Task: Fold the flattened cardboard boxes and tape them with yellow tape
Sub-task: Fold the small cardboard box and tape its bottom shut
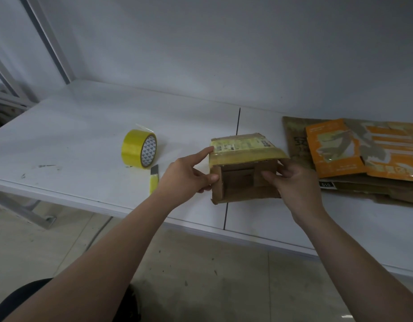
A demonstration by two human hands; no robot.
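A small brown cardboard box (244, 180) is held between both hands above the front of the white table (84, 126). Yellow tape covers its top face, and its near side shows folded flaps. My left hand (189, 175) grips the box's left edge, index finger along the top corner and thumb on the side. On the right side, my right hand (291, 180) holds it with the thumb pressing a front flap. A roll of yellow tape (139, 148) stands on its edge to the left, a loose end sticking up.
A yellow-handled utility knife (154, 178) lies by the tape roll near the table's front edge. A pile of flattened cardboard boxes (363, 154), some orange-printed, lies at the right. A white wall stands behind the table, and a metal frame rises at the left.
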